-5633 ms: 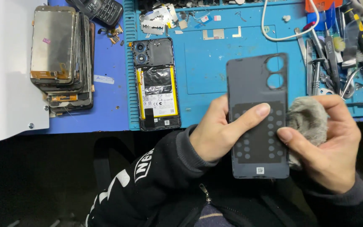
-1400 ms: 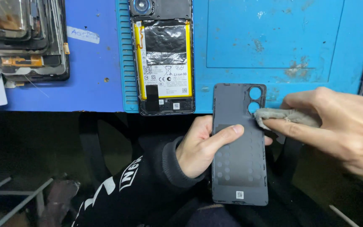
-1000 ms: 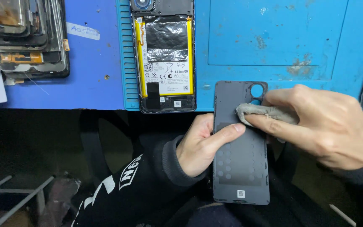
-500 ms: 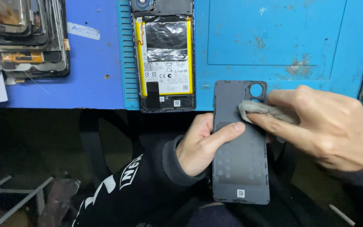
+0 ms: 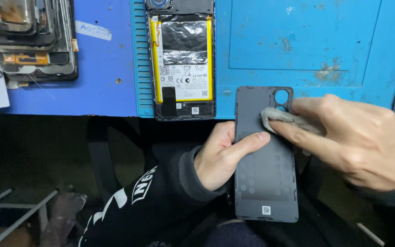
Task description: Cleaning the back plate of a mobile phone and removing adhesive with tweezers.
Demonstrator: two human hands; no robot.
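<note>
We hold the back cover point(image 5: 266, 155) upright in front of us, its inner side facing up, just below the near edge of the blue mat point(image 5: 307, 41). Our left hand point(image 5: 222, 158) grips the cover's left edge, thumb laid across its face. Our right hand point(image 5: 357, 137) pinches a grey cloth point(image 5: 282, 118) and presses it against the cover's upper part, just beside the round camera cutouts. A small white square label sits near the cover's bottom edge.

On the mat, left of the cover's top, lies an opened phone point(image 5: 181, 59); its battery has yellow borders and a white printed label. Further left of the mat rests a stack of screens point(image 5: 33, 39), with a pale tape strip point(image 5: 93, 31) beside it.
</note>
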